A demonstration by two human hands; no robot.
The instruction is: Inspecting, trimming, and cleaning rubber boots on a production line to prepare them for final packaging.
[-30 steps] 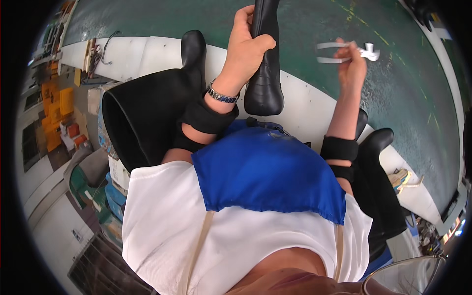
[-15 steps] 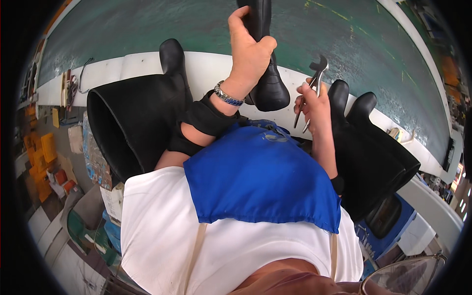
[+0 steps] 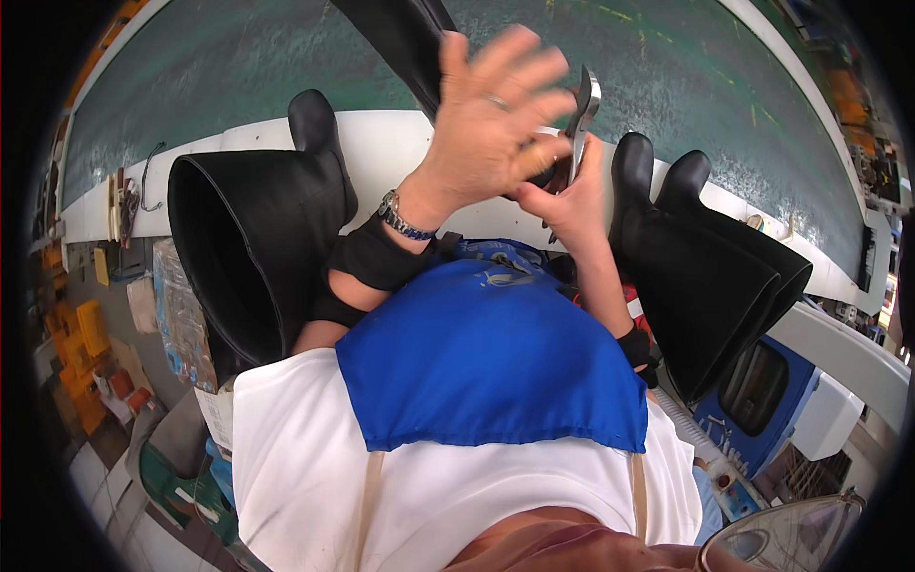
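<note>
My left hand (image 3: 491,124) is open, its fingers spread and smeared by motion, with a watch at the wrist. It passes in front of a tall black boot (image 3: 400,43) that slants up over the green surface. Much of this boot is hidden behind the hand, so contact between them is unclear. Close by on the right, my right hand (image 3: 579,205) is closed around metal pincers (image 3: 589,100), their jaws pointing up. A dark rounded part shows between the two hands, probably the boot's lower end.
On the left stands a wide-shafted black boot (image 3: 257,229). A pair of black boots (image 3: 705,262) lies on the right. The green-topped bench (image 3: 667,57) has a white edge (image 3: 376,143). Small tools (image 3: 124,205) sit at the far left; a blue bin-like object (image 3: 758,396) stands lower right.
My left hand has let go of the boot and spread its fingers. The boot's shaft has tipped to the left. My right hand has moved left with the pincers, toward the left hand.
</note>
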